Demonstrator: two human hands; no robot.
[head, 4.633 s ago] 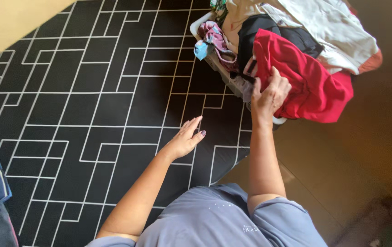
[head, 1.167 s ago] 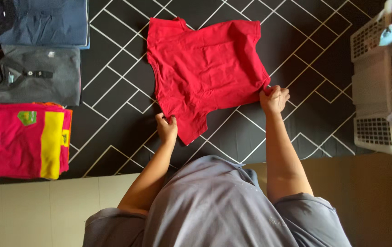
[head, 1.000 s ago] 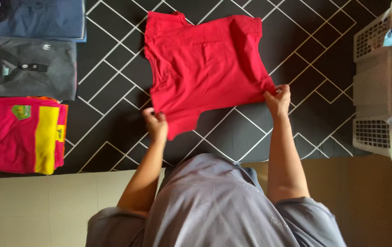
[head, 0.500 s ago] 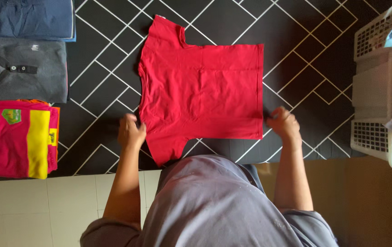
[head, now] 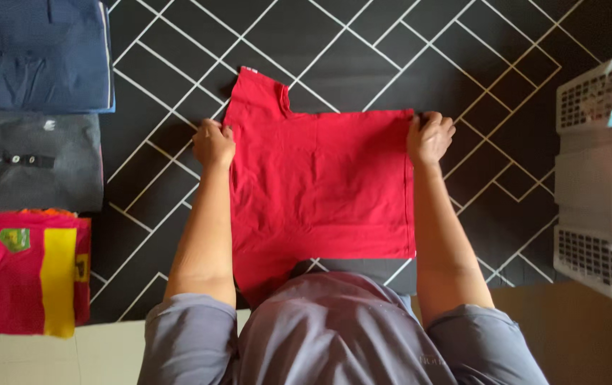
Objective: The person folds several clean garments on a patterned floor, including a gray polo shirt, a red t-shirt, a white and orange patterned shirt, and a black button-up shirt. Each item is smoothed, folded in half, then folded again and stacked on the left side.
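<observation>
- Nearest the camera: grey shirt [head: 334, 335] of the person, both bare forearms reaching forward over the floor.
- Pale tile floor [head: 106, 353] shows at lower left; a tan patch of floor [head: 584, 335] at lower right.
- Black rug [head: 363, 43] with thin white angled lines covers most of the floor ahead.
- Red T-shirt [head: 320, 185] lies flat on the rug, directly in front of the person; one short sleeve sticks out at the far left corner.
- Left hand [head: 213, 142] closed on the shirt's left edge, just below the sleeve.
- Right hand [head: 429, 137] closed on the shirt's far right corner, fingers curled over the cloth.
- Left side, near to far: folded pink shirt with a yellow stripe [head: 24, 274], folded dark grey shirt [head: 35, 171], folded navy shirt [head: 38, 53], each just beside the next.
- Right side: white plastic laundry basket [head: 588, 178], apart from the red T-shirt, clothes inside only partly in view.
</observation>
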